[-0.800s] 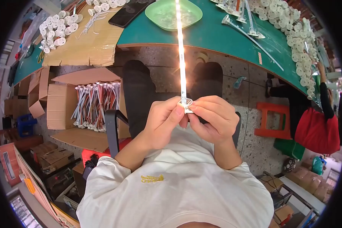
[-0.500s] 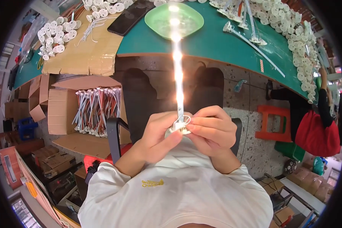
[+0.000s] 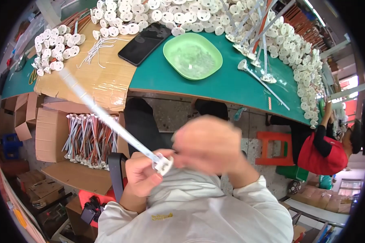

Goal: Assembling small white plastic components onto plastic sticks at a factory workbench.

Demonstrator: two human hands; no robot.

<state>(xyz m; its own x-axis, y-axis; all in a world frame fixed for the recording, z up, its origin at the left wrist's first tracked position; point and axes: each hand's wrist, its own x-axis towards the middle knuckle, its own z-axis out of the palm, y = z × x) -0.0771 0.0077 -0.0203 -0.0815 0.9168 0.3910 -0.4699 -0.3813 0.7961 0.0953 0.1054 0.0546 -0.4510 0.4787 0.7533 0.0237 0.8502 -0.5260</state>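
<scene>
My left hand [image 3: 140, 176] is closed around the base end of an LED light strip [image 3: 109, 121], in front of my lap. A white round base [image 3: 164, 165] shows at my fingertips, with a small loop of wire beside it. From there the narrow white strip slants up and to the left, unlit, its far end over the cardboard on the table. To the right of the base is my right hand [image 3: 209, 143], smeared by motion. Its fingers are too blurred to show whether they hold anything.
On the green table [image 3: 150, 79] are a green bowl [image 3: 215, 52] of small clear pieces, a black phone [image 3: 144, 44] and heaps of white round bases [image 3: 166, 16]. An open carton [image 3: 50, 135] of finished strips stands at left. A person in red [image 3: 324, 156] works at right.
The strip was upright and glowing; now it is dark and tilts left. My left hand has moved left and down with it. My right hand has come away from the base.
</scene>
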